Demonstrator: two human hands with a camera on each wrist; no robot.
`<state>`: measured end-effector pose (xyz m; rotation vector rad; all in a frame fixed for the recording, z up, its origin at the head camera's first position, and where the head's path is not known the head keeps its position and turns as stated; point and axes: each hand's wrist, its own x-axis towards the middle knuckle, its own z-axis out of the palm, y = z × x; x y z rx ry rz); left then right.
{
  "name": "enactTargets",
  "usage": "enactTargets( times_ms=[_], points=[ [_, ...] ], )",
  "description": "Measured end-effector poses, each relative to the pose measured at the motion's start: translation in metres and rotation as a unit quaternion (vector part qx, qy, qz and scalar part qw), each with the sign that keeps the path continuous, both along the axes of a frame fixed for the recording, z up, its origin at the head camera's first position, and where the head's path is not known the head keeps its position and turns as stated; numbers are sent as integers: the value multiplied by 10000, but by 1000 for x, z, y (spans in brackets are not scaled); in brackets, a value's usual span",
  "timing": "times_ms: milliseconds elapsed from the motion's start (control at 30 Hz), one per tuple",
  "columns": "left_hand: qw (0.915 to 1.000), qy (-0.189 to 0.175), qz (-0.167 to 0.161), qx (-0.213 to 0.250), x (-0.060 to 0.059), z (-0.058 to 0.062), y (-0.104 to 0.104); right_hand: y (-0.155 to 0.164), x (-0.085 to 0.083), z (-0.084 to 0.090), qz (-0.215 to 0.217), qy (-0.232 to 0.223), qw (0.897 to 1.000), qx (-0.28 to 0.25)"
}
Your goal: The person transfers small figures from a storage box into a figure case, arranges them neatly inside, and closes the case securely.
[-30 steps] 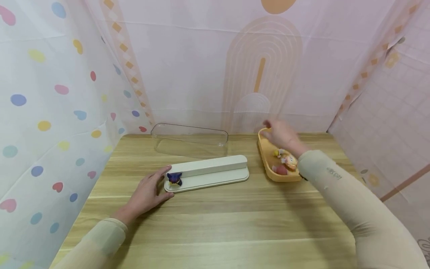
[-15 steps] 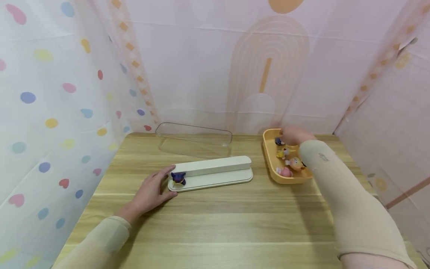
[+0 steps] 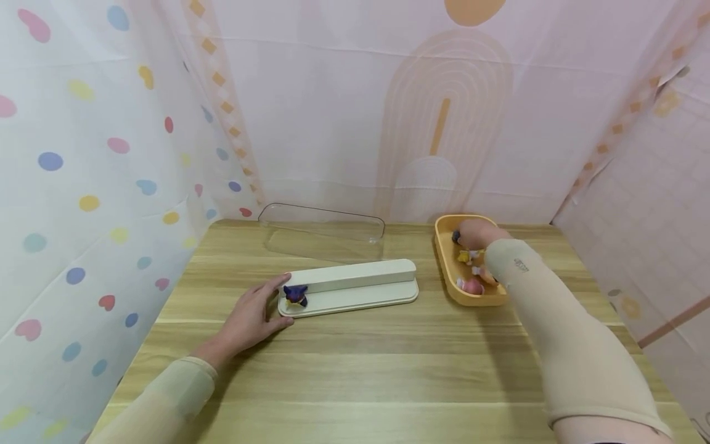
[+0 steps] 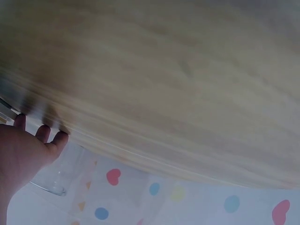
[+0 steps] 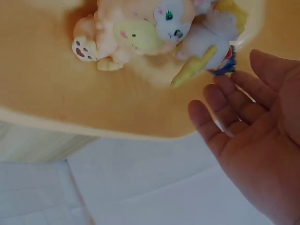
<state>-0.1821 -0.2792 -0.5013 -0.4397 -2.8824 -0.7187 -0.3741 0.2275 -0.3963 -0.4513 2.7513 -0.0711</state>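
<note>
While the left hand (image 3: 248,322) lies flat, fingers straight against the white base (image 3: 355,295) by the purple figure (image 3: 295,295), the right hand (image 3: 476,233) hovers fingers spread, empty, over the orange tray (image 3: 447,272); pinch one figurine (image 5: 140,28) cleanly (they crowd together).

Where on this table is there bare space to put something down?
The wide front strip of the table, between the two sleeves and nearer than the white stand, is bare. So is the gap between the stand and the orange tray. The tray is crowded with small toys, with the right hand in it.
</note>
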Motion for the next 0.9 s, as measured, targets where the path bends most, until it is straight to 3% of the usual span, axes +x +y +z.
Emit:
enactTargets(
  times_ms=[100,300,533,733,900],
  points=[
    [10000,-13,12,-5,0,0,-1,-6,-2,-7,498,192,9986,-28],
    [10000,19,20,0,1,-1,-1,-16,3,-16,461,369,9968,-544],
    [10000,-7,25,1,1,-3,-1,-17,15,-22,911,892,9907,-473],
    [10000,9,13,-18,-1,-2,-1,-15,17,-27,530,838,9949,-206],
    [10000,8,-1,-56,0,0,-1,-12,16,-30,601,983,9933,-33]
  ],
)
